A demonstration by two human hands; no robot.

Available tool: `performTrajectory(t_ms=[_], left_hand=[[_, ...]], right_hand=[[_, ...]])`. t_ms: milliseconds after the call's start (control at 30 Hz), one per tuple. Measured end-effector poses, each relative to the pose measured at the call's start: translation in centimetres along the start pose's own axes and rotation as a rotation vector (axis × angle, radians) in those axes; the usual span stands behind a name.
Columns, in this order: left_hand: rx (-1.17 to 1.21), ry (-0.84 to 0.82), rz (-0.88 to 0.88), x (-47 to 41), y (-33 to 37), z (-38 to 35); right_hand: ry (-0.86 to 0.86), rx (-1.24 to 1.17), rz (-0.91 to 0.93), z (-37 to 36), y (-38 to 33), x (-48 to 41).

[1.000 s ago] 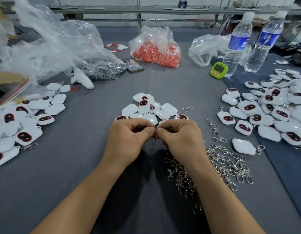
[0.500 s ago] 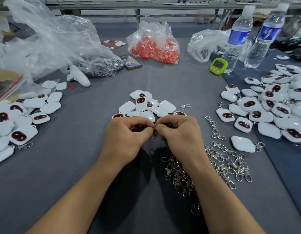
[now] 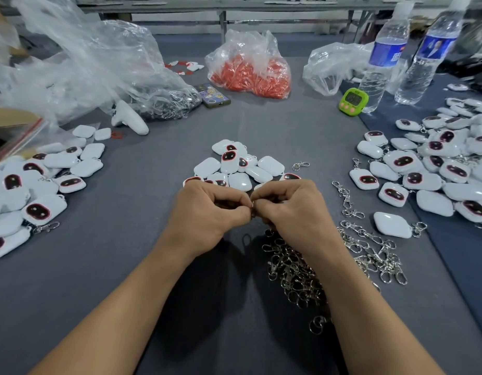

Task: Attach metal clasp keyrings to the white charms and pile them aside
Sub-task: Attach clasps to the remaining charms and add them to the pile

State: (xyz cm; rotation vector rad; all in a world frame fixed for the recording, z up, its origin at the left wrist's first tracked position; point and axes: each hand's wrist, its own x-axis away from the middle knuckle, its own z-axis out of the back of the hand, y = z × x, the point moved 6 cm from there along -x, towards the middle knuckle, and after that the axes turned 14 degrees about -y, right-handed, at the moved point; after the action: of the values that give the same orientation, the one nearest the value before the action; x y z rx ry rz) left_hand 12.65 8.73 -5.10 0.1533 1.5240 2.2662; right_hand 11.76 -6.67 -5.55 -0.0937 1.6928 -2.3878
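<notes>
My left hand (image 3: pixel 207 212) and my right hand (image 3: pixel 291 209) meet at the middle of the grey table. Their curled fingertips pinch a small metal keyring (image 3: pixel 252 206), mostly hidden by the fingers. I cannot tell whether a charm is in either palm. Just beyond the hands lies a small heap of white charms (image 3: pixel 234 169). Loose clasp keyrings (image 3: pixel 296 274) lie piled under my right wrist and spread to the right. A large pile of charms (image 3: pixel 437 169), several with clasps, sits at the right. Another charm pile (image 3: pixel 31 185) sits at the left.
At the back are crumpled clear plastic bags (image 3: pixel 93 63), a bag of red parts (image 3: pixel 250 71) and a phone (image 3: pixel 212 95). A green timer (image 3: pixel 353 101) and two water bottles (image 3: pixel 383 58) stand at the back right. A white controller (image 3: pixel 128 120) lies at the left.
Both hands stay pressed together on the keyring with only slight finger movement. The view has tilted a little, so the table contents sit slightly higher.
</notes>
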Motion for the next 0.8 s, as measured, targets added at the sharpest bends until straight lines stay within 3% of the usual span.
performTrajectory(t_ms=[100, 200, 267, 333, 433, 533, 667, 800], left_hand=[[0.006, 0.070, 0.006, 0.1, 0.1, 0.0], [-0.073, 0.279, 0.037, 0.7, 0.1, 1.5], [-0.282, 0.430, 0.032, 1.4, 0.7, 3.0], [-0.557, 0.464, 0.020, 1.8, 1.6, 3.1], [-0.822, 0.337, -0.012, 1.5, 2.1, 1.2], [-0.911, 0.146, 0.000, 0.9, 1.7, -1.0], [-0.763, 0.032, 0.061, 0.2, 0.5, -1.1], [-0.597, -0.001, 0.134, -0.1, -0.5, -0.6]], right_hand=[[-0.003, -0.024, 0.000, -0.3, -0.3, 0.2], [0.042, -0.113, -0.004, -0.1, -0.2, 0.4], [0.057, -0.140, -0.044, 0.1, 0.3, 0.4], [0.039, -0.137, -0.074, -0.1, 0.5, 0.3], [-0.002, -0.060, -0.057, -0.4, 0.0, 0.4], [-0.031, 0.119, -0.059, 0.2, -0.4, 0.7], [-0.107, 0.310, -0.001, 0.6, -1.7, 1.3], [-0.097, 0.452, -0.107, 1.0, -1.5, 1.6]])
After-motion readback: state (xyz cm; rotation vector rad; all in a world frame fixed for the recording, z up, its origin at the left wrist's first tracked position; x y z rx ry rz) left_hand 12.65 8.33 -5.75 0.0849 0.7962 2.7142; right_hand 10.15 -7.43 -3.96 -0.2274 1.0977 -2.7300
